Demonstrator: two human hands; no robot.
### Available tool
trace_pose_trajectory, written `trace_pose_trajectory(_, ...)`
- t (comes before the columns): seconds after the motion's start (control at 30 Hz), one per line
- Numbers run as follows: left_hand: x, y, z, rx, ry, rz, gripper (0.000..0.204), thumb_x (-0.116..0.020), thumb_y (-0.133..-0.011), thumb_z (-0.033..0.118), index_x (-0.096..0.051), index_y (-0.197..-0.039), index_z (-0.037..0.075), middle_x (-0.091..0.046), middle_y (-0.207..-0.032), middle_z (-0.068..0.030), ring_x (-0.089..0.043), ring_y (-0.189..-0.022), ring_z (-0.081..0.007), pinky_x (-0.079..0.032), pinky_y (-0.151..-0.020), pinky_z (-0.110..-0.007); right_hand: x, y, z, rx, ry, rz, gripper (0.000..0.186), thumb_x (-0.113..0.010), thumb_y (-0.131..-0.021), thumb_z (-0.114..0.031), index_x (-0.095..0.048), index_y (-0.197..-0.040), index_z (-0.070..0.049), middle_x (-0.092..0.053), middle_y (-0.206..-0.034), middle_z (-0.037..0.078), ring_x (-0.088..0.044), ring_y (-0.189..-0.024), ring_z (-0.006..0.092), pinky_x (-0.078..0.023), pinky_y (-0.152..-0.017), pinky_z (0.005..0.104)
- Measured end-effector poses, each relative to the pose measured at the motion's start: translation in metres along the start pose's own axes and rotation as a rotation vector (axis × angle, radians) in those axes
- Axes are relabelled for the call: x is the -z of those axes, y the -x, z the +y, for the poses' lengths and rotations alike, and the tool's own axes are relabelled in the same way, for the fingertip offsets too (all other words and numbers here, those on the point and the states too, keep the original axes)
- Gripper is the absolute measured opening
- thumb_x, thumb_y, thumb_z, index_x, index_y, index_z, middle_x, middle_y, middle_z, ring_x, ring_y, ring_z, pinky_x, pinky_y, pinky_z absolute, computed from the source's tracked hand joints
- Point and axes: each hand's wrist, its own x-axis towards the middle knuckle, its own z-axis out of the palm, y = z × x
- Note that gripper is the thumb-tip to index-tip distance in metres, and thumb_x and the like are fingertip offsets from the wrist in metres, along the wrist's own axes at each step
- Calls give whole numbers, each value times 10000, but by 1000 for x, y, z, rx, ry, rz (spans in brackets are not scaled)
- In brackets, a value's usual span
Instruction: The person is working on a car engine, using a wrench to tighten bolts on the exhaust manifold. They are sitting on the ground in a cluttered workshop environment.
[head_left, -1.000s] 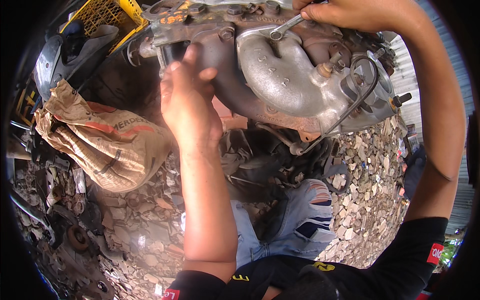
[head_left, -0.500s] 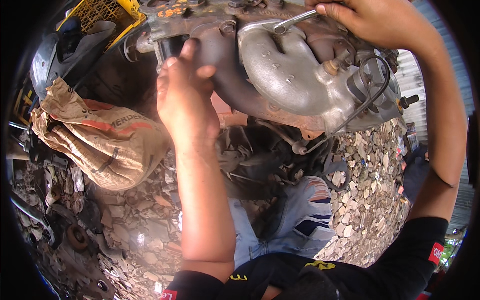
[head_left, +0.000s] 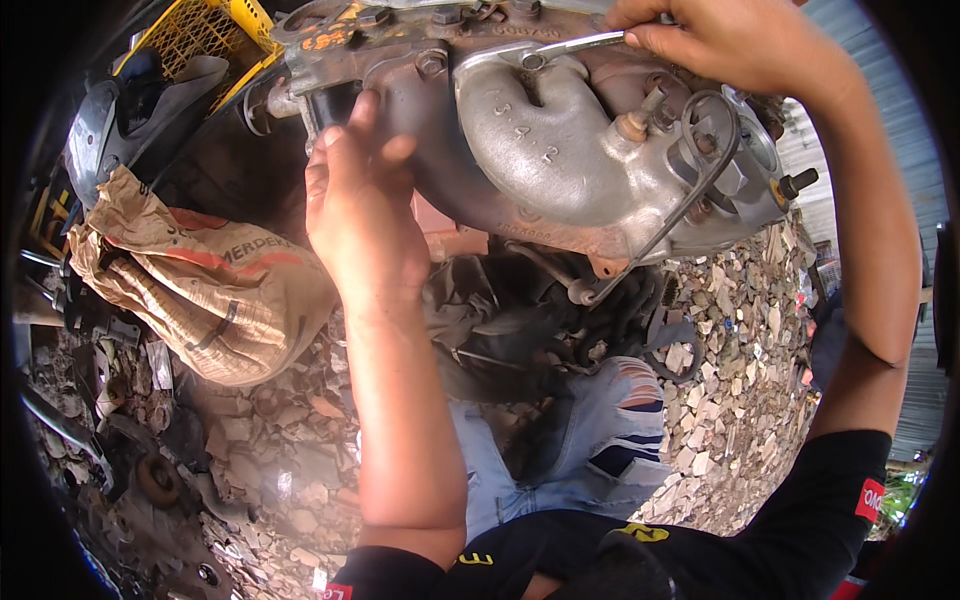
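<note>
A large engine block [head_left: 520,32] lies across the top of the view, with a silver cast manifold [head_left: 540,150] and a rusty brown manifold [head_left: 425,130] bolted along its near side. My right hand [head_left: 720,45] is closed on the handle of a spanner [head_left: 590,42]. The spanner's ring end sits over a bolt at the top of the silver manifold. On the left, my left hand [head_left: 365,215] grips the flange at the end of the brown manifold. Its fingers curl over the flange beside a dark opening, and some fingertips are hidden.
A crumpled brown paper sack [head_left: 220,290] stands left of my left forearm. Behind it are a yellow crate [head_left: 215,45] and a grey plastic panel [head_left: 100,130]. Rubble [head_left: 730,340] covers the ground, with scattered metal parts at left. A bent metal pipe [head_left: 690,205] crosses the silver manifold's right end.
My right hand has swung the spanner's handle slightly toward me, its ring staying on the bolt. My left hand keeps its grip on the flange. The whole view has shifted a little.
</note>
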Motion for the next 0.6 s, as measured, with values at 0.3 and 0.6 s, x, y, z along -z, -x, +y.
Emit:
trace_pose_trajectory(0.3, 3, -3, -5, 4, -27, 4, 193, -455, -1120, 230, -528, -1229, 89, -659, -1368, -104, -628, -826, -105, -487, -668, -226, 21, -21, -16, -137, 136, -231, 137, -673, -781, -65, -757, -858, 11, -699, -743, 207, -698, -727, 369, -552, -689, 444)
trace_pose_trajectory(0.6, 5, -9, -7, -17, 45, -30, 215, -527, -1087, 223, -495, -1198, 41, -679, -1333, -152, -624, -735, -153, -483, -671, -258, -16, -26, 12, -11, -9, -267, 147, -738, -801, -170, -765, -847, -33, -712, -761, 188, -703, -747, 362, -541, -694, 461)
